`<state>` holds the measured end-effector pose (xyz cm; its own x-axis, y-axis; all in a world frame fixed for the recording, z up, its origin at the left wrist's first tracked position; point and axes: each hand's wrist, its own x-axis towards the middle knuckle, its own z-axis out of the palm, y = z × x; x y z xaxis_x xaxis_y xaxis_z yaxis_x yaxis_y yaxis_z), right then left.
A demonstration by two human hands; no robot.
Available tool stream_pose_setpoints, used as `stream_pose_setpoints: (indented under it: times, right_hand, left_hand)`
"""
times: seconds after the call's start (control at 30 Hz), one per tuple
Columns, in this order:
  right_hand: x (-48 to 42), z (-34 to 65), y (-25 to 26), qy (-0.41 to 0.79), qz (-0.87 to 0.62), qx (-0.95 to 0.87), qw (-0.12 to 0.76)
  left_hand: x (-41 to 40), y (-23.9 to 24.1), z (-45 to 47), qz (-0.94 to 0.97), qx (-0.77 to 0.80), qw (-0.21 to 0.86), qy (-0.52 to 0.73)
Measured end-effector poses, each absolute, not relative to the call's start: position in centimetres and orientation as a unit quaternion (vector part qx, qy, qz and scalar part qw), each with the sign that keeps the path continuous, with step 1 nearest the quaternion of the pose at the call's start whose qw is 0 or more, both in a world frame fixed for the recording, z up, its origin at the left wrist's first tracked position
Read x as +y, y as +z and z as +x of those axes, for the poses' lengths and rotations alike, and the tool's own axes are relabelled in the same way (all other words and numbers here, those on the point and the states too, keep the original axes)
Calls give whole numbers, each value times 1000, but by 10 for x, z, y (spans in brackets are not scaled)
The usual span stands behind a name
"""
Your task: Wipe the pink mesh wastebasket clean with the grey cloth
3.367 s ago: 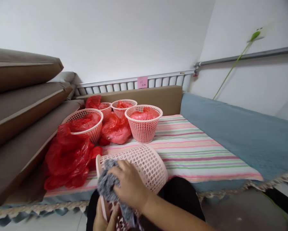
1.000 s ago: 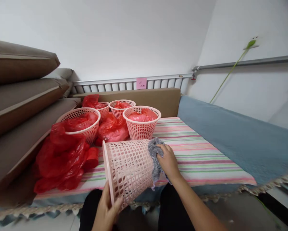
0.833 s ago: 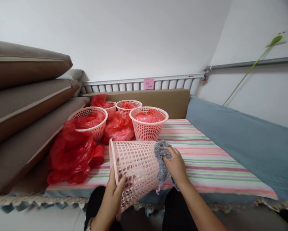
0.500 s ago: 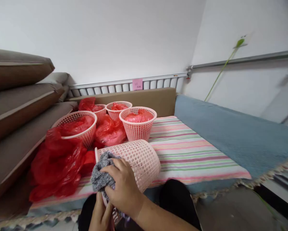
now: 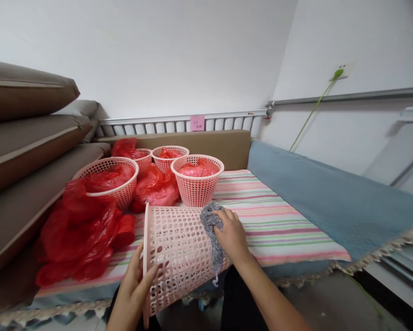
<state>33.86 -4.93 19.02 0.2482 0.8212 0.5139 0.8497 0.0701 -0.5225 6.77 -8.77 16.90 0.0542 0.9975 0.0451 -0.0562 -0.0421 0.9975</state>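
One pink mesh basket (image 5: pixel 178 253), lying on its side at bed (image 5: pixel 296 230) edge over person's lap, rim to the left. L hand (image 5: pixel 132 289) grips rim, fingers curled inside. R hand (image 5: pixel 231 234) clenched on grey cloth (image 5: pixel 211 230), pressed to basket's base. Four more baskets w/ red bags (image 5: pixel 89 225) behind. Best practice, as I judge: brace rim firmly, rub w/ even pressure, rotate basket bit by bit.

pink note (image 5: pixel 197 122) writing too small, left hand (image 5: pixel 132 289) cut off
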Motion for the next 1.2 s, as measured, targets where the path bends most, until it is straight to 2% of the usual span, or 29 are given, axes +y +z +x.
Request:
stream_pose_setpoints:
  times: [0.1, 0.2, 0.27, 0.37, 0.5, 0.7, 0.9, 1.07, 1.2]
  right_hand:
    - [-60, 290, 200, 9, -634, -635, 442]
    - [-71, 231, 216, 78, -547, -675, 489]
    - [-78, 198, 227, 101, -488, -722, 480]
    - [-84, 179, 238, 89, -439, -777, 443]
    - [-81, 227, 229, 73, -518, -754, 398]
    - [-69, 352, 178, 21, -703, -581, 410]
    - [-70, 340, 173, 15, -704, -588, 398]
    - [-72, 242, 207, 74, -577, -663, 471]
    - [-89, 181, 240, 97, -426, -760, 482]
  left_hand:
    - [-79, 191, 72, 524, 486, 485, 503]
    - [-81, 174, 61, 556, 498, 437, 502]
    - [-84, 151, 45, 563, 511, 387, 522]
    - [-87, 127, 23, 557, 541, 374, 507]
    - [-93, 125, 24, 571, 506, 400, 508]
    - [-110, 138, 44, 522, 493, 478, 506]
    - [-97, 185, 56, 528, 485, 507, 478]
    - [-93, 172, 50, 577, 494, 438, 480]
    - [-109, 148, 34, 503, 537, 407, 541]
